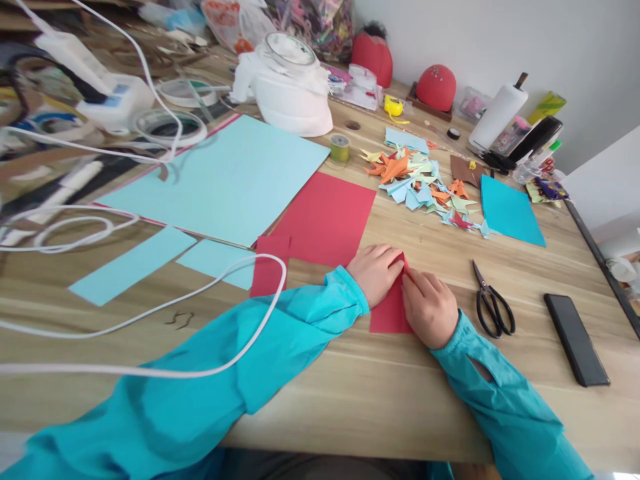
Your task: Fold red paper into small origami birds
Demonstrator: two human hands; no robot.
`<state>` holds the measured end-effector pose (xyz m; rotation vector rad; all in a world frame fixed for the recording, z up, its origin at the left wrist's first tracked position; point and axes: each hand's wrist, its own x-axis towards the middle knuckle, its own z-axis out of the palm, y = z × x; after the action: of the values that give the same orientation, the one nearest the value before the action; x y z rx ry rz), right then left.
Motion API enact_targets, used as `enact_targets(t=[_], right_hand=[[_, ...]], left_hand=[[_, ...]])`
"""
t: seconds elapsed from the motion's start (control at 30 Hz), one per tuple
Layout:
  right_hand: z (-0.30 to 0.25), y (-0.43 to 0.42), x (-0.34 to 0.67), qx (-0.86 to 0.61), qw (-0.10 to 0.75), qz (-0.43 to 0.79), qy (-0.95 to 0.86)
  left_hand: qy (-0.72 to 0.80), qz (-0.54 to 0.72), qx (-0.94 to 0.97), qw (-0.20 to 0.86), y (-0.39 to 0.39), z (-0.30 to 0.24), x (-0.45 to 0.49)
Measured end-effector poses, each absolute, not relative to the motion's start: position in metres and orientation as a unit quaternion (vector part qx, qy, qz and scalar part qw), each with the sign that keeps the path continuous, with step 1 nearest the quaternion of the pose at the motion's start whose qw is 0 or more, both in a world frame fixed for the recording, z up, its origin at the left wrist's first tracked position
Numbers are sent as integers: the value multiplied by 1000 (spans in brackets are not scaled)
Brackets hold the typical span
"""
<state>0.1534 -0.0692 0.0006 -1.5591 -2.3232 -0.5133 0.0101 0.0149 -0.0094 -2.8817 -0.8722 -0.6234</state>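
A piece of red paper [389, 317] lies on the table in front of me, with a raised fold along its right side. My left hand [376, 272] rests over its upper part, fingers together and fingertips closed at the fold. From the other side, my right hand [431, 308] pinches the same fold between thumb and fingers. The hands hide much of the paper. Just beyond my left hand lies a larger red sheet [327, 217], with a narrow red strip [270, 267] at its lower left. Black-handled scissors [490, 303] lie to the right of my right hand.
A large light blue sheet [225, 177] and light blue strips [133, 265] lie left. Folded paper pieces [420, 177] are heaped behind, beside a turquoise paper stack [511, 210]. A phone [577, 339] lies right. A white cable [253, 333] loops above my left sleeve.
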Motion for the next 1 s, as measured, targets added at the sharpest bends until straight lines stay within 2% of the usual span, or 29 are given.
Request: enact_targets(t=[0.2,0.4,0.67,1.0], right_hand=[[1,-70,151,-536,152,-165,-814],[9,-72,157,-558,236,-119,-787],[5,-78,160,-539,169,-37,-824],[5,-81,160,-560,174,-33,-809]], left_hand=[[-279,-194,-940,25,15,-8,9],[-290,-197,-936,36,17,-13,9],[-283,-211,-935,31,17,-17,8],[-261,-214,-940,39,20,-20,6]])
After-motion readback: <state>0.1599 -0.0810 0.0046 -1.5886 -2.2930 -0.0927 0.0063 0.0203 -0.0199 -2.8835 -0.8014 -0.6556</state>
